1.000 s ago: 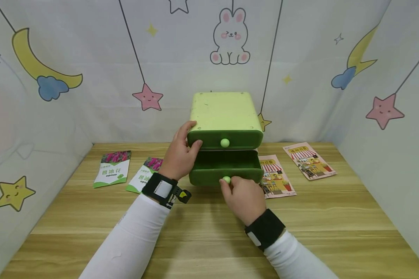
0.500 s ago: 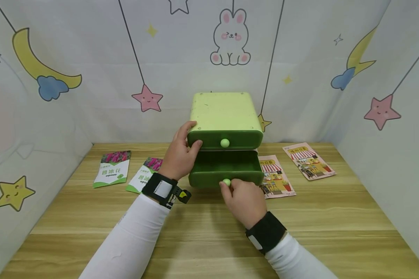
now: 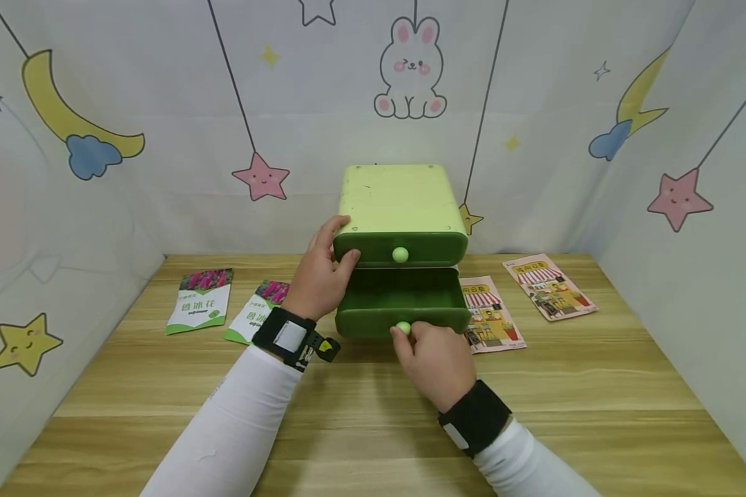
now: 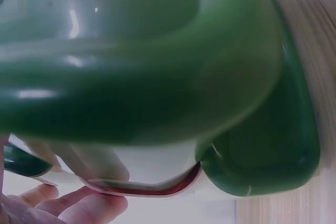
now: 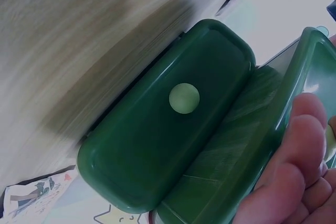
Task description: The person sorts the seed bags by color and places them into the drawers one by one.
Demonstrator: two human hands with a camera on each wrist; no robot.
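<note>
A small drawer cabinet with a pale yellow-green top (image 3: 400, 197) stands at the back of the table. Its middle drawer (image 3: 360, 322) is pulled out, with bare green floor showing inside. My right hand (image 3: 438, 362) pinches that drawer's round light-green knob (image 3: 403, 328). At the cabinet's front left corner, my left hand (image 3: 317, 279) holds on, thumb against the top drawer's dark green front (image 3: 432, 248) and fingers along the side. Beneath the pulled-out drawer, the right wrist view shows a closed bottom drawer (image 5: 142, 135) with its own knob (image 5: 184, 98); the head view hides it.
Two flower-printed packets (image 3: 199, 301) lie on the left of the wooden table (image 3: 373, 428), one partly behind my left hand. On the right lie two pink packets (image 3: 550, 286), the nearer one (image 3: 494, 317) partly behind my right hand. A printed cloth wall (image 3: 323, 90) encloses the back and sides.
The middle drawer has slid a little farther out toward me, with my right hand on its knob. My left hand has stayed at the cabinet's corner.
</note>
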